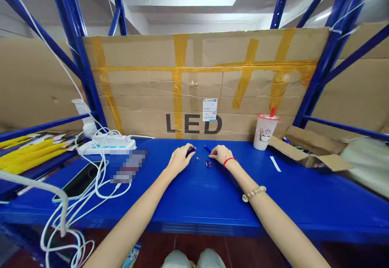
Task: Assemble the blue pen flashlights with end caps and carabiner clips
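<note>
My left hand [180,157] rests over the blue shelf surface, its thumb and fingers closed on a small, dark, shiny purple-blue piece [191,151]. My right hand [221,153], with a red string at the wrist, pinches the near end of a slim blue pen-like stick [207,149]. Between the two hands lie a tiny silvery piece [197,159] and a small shiny purple-and-dark piece [208,164]; both are too small to identify. The fingertips partly hide what each hand holds.
A white cup [263,134] with a red straw stands at the back right, beside an open cardboard box [304,148] and a white strip [275,164]. Left are a phone [80,181], a power strip [106,144], tangled white cables [99,183] and yellow bundles [33,154]. Cardboard [146,106] closes the back.
</note>
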{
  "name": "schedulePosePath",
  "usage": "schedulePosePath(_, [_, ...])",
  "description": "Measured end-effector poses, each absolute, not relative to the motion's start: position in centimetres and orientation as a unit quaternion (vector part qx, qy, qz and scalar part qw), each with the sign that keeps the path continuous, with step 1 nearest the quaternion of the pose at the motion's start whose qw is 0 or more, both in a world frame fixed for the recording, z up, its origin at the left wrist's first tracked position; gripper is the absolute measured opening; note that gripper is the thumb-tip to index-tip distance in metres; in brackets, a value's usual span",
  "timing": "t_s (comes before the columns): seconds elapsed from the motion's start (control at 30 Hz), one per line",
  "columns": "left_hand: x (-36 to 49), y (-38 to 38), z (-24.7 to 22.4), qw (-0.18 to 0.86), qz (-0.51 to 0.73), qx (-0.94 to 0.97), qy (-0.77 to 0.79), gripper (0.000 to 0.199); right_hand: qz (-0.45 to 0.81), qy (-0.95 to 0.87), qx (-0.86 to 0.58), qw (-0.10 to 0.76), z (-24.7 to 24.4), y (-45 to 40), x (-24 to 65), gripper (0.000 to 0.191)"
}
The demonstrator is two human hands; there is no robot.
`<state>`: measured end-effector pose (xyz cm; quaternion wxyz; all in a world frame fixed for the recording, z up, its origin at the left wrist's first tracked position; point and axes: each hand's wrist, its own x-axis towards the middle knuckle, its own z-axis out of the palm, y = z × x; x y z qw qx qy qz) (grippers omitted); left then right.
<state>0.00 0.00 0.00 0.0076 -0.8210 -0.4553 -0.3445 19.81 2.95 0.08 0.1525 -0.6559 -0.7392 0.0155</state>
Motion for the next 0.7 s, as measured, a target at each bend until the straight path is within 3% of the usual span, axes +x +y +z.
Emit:
schedulePosePath(0.13, [0.0, -0.1, 0.0, 0.004, -0.342, -0.823, -0.453, 0.017, 0.011, -0.728, -0.647, 0.226, 0.1, 2.8, 19.8, 0.016])
schedulePosePath(0.3, [0.0, 0.0, -0.3, 0.009, -0.328, -0.829, -0.453, 0.023, 0.099, -0.693, -0.55, 0.455, 0.8, 2.5, 18.4, 0.029])
schedulePosePath(0.37, [-0.1, 0.0, -0.4, 0.012, -0.32, -0.831, -0.455, 0.025, 0.153, -0.695, -0.488, 0.505, 1.1, 2.2, 17.6, 0.031])
schedulePosePath(0.7, [0.0, -0.2, -0.1, 0.011, -0.313, -0.843, -0.437, 0.025, 0.183, -0.758, -0.382, 0.496, 1.2, 1.0, 16.3, 0.022])
